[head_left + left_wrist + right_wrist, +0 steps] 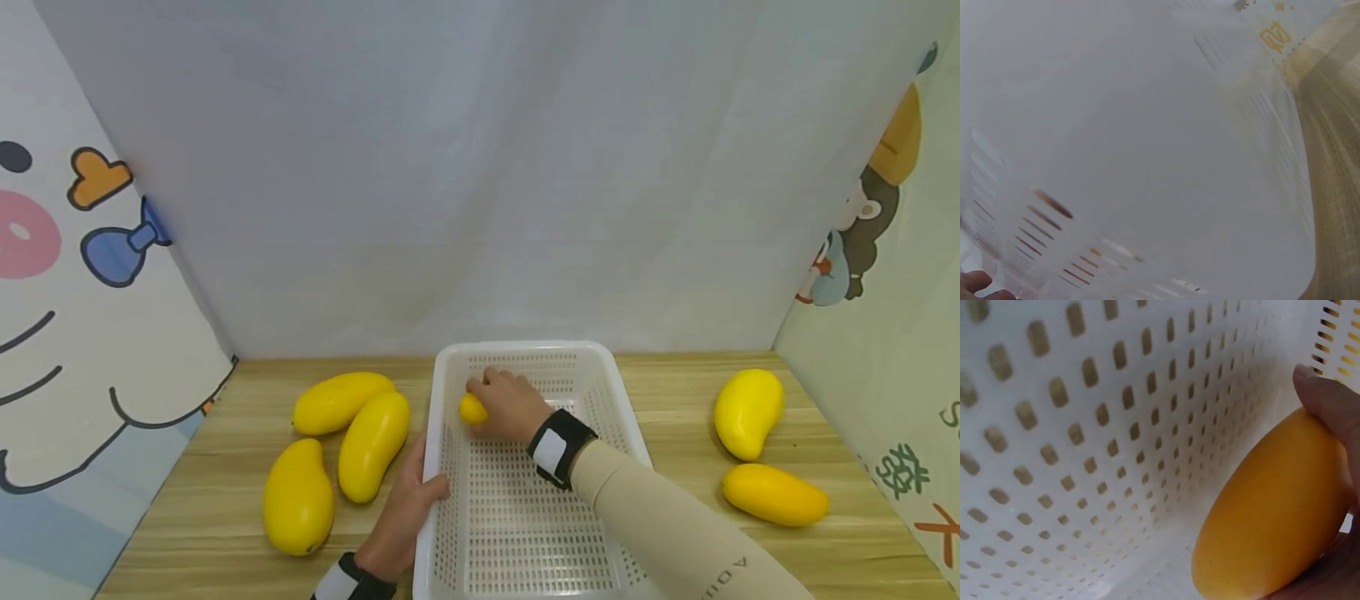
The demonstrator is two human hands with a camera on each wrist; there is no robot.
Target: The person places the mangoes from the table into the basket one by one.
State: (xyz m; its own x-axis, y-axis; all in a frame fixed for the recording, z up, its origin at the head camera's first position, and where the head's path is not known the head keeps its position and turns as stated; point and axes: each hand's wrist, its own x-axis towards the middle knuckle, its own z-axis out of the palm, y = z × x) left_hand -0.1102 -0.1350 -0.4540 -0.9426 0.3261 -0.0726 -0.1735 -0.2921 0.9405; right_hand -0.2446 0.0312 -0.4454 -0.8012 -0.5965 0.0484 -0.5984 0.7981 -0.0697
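Note:
A white perforated plastic basket point(532, 533) stands on the wooden table. My left hand point(405, 508) grips its left rim, thumb inside and the other fingers hidden behind the outer wall. The basket's smooth wall point(1147, 125) fills most of the left wrist view, with fingertips point(975, 284) at the bottom left corner. Inside the basket, near its far left part, my right hand point(513, 408) holds a yellow mango point(472, 409). In the right wrist view the mango point(1279, 512) lies between thumb and fingers, close by the slotted basket wall point(1091, 412).
Left of the basket lie several mangoes, one point(373, 447) close to my left hand. On the right are two more, an upper mango point(748, 414) and a lower mango point(776, 495). A white sheet point(480, 208) rises behind the table point(675, 550), with printed panels on both sides.

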